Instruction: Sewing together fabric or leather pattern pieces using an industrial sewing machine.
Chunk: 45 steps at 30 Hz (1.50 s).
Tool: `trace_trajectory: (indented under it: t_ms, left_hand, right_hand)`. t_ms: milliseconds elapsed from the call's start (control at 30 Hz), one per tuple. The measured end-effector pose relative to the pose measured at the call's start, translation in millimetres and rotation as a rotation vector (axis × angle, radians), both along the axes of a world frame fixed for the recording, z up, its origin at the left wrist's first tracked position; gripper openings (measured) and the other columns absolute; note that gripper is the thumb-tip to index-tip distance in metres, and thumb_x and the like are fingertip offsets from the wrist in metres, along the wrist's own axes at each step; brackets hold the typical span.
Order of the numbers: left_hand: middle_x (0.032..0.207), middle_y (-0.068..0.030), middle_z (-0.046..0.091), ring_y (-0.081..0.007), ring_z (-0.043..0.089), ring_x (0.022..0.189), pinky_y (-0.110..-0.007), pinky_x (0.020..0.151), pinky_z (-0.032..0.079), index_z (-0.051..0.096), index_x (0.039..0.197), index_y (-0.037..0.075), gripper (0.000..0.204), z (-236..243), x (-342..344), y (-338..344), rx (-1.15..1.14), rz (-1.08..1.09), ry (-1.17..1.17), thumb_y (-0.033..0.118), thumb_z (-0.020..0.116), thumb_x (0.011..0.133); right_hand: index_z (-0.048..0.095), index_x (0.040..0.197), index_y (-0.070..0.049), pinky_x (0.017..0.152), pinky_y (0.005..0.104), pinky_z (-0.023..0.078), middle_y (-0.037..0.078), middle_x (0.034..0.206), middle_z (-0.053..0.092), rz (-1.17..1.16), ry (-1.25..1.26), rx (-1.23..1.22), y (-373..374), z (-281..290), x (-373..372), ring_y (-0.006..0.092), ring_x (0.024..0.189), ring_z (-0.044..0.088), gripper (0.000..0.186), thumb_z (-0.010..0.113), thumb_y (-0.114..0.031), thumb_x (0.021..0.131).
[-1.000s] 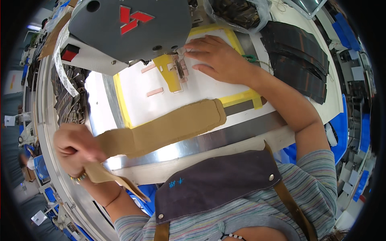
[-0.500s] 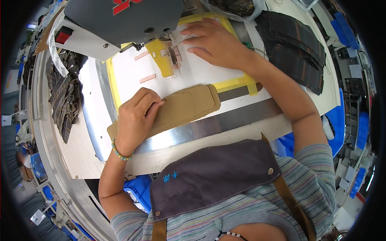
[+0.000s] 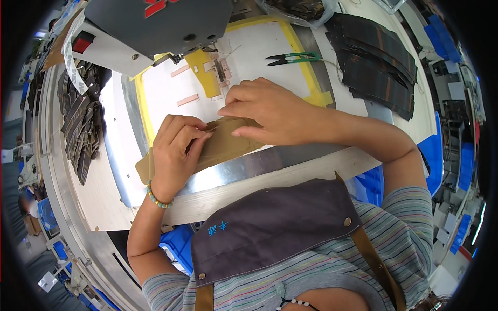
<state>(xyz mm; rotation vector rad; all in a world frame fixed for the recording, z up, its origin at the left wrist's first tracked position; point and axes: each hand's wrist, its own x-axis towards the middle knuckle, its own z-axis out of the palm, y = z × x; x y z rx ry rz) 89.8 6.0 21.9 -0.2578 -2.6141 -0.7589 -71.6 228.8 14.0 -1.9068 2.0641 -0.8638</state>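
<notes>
A long brown piece [image 3: 228, 143], seemingly fabric or thin leather with a layered flap on top, lies slantwise on the work plate in front of me. My left hand [image 3: 176, 147] pinches the flap's edge between thumb and fingertips. My right hand [image 3: 270, 111] is over the piece's right part, thumb apart from the curled fingers, with the brown surface showing between them. Just beyond sits the sewing machine's yellow plate [image 3: 204, 72], beneath the dark machine head [image 3: 161, 26]. Green-handled thread snips [image 3: 293, 58] lie on the white sheet at the right.
Stacked dark striped pieces [image 3: 376, 65] lie at the right, and a crumpled heap of similar pieces [image 3: 80, 122] at the left. Pink strips [image 3: 188, 100] mark the white sheet, which yellow tape [image 3: 142, 103] borders. A metal strip [image 3: 228, 173] runs along the table's front.
My right hand has come back from beside the machine's yellow plate to the brown piece, uncovering the thread snips. My left hand keeps its pinch, almost unmoved.
</notes>
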Motion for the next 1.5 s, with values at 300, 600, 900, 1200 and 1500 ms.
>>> trace_trajectory:
  t_ms: [300,600,900,1200,1500]
  left_hand:
    - [0.101,-0.0073,0.076,-0.0237,0.07,0.098,-0.034,0.077,0.057,0.07,0.088,0.006,0.02,19,11,9,0.132,-0.016,-0.051,-0.002,0.088,0.082]
    - [0.092,-0.0063,0.076,-0.014,0.07,0.084,-0.026,0.076,0.053,0.078,0.094,0.002,0.009,71,19,-28,0.353,0.099,-0.258,-0.007,0.077,0.093]
    - [0.09,-0.0039,0.075,-0.0102,0.065,0.08,-0.025,0.077,0.052,0.077,0.102,-0.003,0.007,90,-21,-147,-0.014,0.222,-0.322,-0.002,0.077,0.096]
    - [0.09,-0.0029,0.077,-0.006,0.067,0.083,-0.026,0.077,0.055,0.078,0.099,-0.007,0.008,-38,-103,-84,0.494,0.136,-0.311,0.001,0.078,0.098]
    - [0.09,-0.0086,0.079,-0.0093,0.068,0.078,-0.026,0.075,0.055,0.075,0.094,-0.008,0.007,-46,-102,-70,0.457,0.264,-0.165,-0.002,0.078,0.096]
  right_hand:
    - [0.075,0.099,-0.008,0.096,0.0436,0.051,0.005,0.102,0.072,0.114,-0.116,-0.179,-7,9,3,0.0258,0.103,0.069,0.017,0.079,-0.025,0.095]
    - [0.075,0.107,-0.002,0.08,0.0417,0.055,0.011,0.101,0.076,0.079,-0.626,0.144,1,52,-11,0.0334,0.091,0.071,0.021,0.073,-0.022,0.102]
    - [0.069,0.14,-0.005,0.114,0.0462,0.048,0.013,0.141,0.069,-0.161,0.23,-0.012,2,2,-77,0.0344,0.133,0.061,0.041,0.068,-0.029,0.106]
    - [0.062,0.15,-0.002,0.129,0.0483,0.033,0.011,0.162,0.056,-0.301,0.472,-0.08,-20,-45,-97,0.0303,0.153,0.046,0.057,0.062,-0.043,0.11]
    - [0.077,0.13,-0.005,0.123,0.0498,0.039,0.01,0.154,0.062,-0.303,0.243,-0.158,-15,-41,-107,0.0328,0.145,0.052,0.036,0.07,-0.027,0.103]
